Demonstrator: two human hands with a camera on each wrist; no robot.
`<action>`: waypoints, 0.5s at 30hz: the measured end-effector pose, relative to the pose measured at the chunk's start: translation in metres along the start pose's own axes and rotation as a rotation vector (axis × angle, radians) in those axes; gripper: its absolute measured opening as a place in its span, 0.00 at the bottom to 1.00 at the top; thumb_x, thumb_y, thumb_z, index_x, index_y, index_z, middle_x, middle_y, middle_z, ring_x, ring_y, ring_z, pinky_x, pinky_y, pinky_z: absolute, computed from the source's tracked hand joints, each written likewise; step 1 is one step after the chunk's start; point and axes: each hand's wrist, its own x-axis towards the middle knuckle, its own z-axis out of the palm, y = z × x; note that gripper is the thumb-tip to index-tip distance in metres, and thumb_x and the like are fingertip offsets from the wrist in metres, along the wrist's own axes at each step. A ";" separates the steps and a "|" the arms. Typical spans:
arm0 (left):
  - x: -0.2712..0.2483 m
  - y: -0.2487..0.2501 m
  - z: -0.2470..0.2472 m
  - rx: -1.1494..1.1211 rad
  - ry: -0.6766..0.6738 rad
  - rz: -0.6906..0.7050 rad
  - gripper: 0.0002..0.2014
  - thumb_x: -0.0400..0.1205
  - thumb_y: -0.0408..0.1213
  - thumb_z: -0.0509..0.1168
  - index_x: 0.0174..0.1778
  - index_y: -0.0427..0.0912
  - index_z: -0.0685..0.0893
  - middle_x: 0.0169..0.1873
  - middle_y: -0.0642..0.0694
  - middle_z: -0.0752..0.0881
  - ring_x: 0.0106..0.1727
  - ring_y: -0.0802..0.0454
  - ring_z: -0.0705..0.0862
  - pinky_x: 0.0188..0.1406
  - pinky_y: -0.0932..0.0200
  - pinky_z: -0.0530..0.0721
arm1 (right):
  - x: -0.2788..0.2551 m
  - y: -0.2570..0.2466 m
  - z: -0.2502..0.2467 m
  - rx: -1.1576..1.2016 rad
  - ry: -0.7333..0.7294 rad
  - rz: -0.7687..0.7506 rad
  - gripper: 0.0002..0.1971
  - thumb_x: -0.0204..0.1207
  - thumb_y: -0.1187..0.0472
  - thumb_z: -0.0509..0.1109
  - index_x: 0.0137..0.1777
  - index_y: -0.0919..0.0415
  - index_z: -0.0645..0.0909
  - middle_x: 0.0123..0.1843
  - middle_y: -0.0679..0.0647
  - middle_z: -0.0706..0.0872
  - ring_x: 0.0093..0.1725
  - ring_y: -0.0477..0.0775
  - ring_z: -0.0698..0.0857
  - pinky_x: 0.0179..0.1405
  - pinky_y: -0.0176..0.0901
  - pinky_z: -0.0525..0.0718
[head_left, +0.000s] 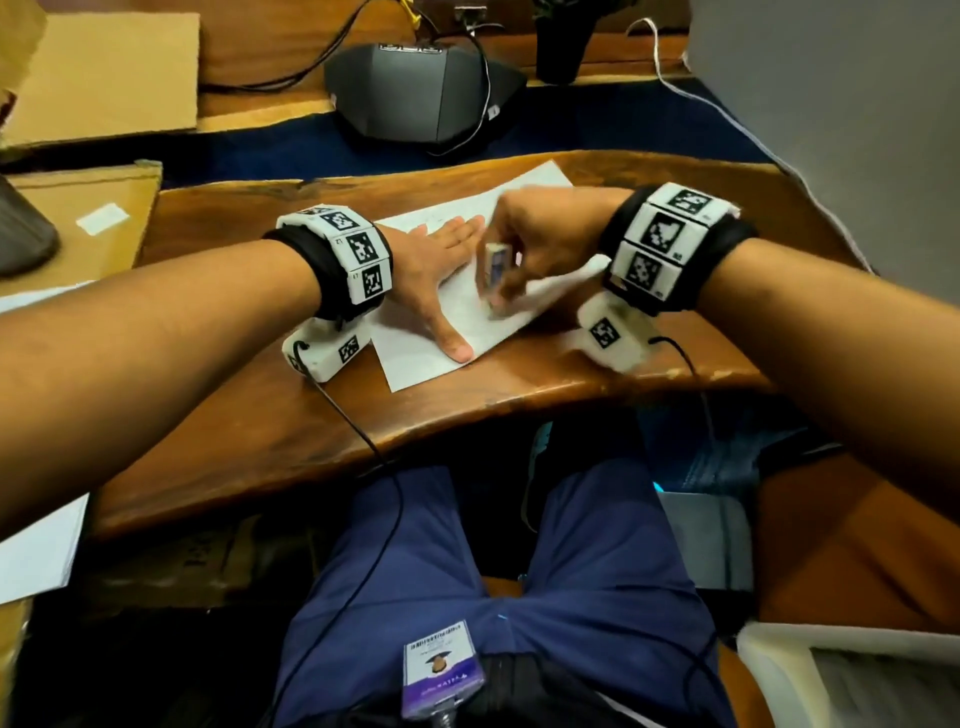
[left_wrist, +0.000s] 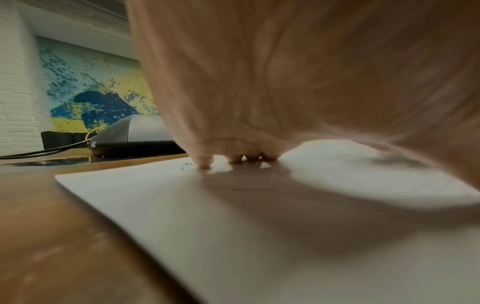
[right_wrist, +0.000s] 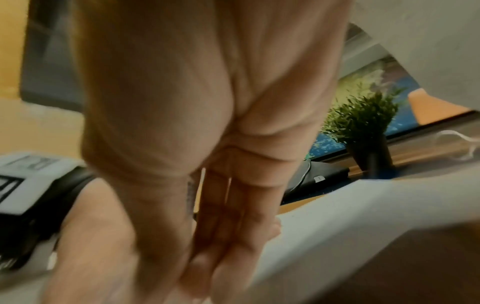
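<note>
Head view, item one: eraser (head_left: 496, 270), a small block in a sleeve, blurred. Your right hand (head_left: 543, 239) pinches it upright, lower end on the paper (head_left: 431, 364). Likely light, rubbery and grippy, so hold it low on the sleeve to stop it bending.

Item two: paper, one thin sheet flat on the table (head_left: 519, 410). Likely light, slippery and easily creased. Your left hand (head_left: 441, 265) lies flat on it, fingers straight. Pin it close to the rubbed spot.

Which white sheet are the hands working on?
The middle sheet on the wooden desk: the left hand lies flat on it, the right hand holds a small block to it. The lower-left sheet lies untouched.
</note>
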 end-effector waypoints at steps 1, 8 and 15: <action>-0.001 0.001 0.000 -0.012 0.008 0.003 0.68 0.64 0.66 0.76 0.86 0.51 0.33 0.85 0.49 0.30 0.86 0.47 0.35 0.81 0.45 0.37 | 0.004 -0.003 0.001 0.004 0.053 -0.011 0.11 0.70 0.52 0.83 0.51 0.51 0.92 0.47 0.46 0.93 0.45 0.45 0.90 0.47 0.31 0.85; 0.006 -0.007 0.002 0.016 -0.004 0.016 0.74 0.59 0.72 0.75 0.83 0.50 0.25 0.82 0.51 0.25 0.84 0.52 0.28 0.82 0.46 0.32 | -0.022 0.011 -0.002 0.104 0.021 0.041 0.12 0.70 0.49 0.82 0.51 0.50 0.92 0.47 0.44 0.93 0.42 0.42 0.90 0.45 0.35 0.89; 0.006 -0.006 0.003 0.032 0.009 0.012 0.74 0.59 0.71 0.75 0.83 0.49 0.26 0.83 0.50 0.26 0.84 0.51 0.29 0.83 0.45 0.32 | -0.011 -0.001 0.013 0.069 0.010 0.047 0.11 0.70 0.49 0.82 0.50 0.50 0.92 0.46 0.46 0.93 0.46 0.48 0.91 0.57 0.52 0.89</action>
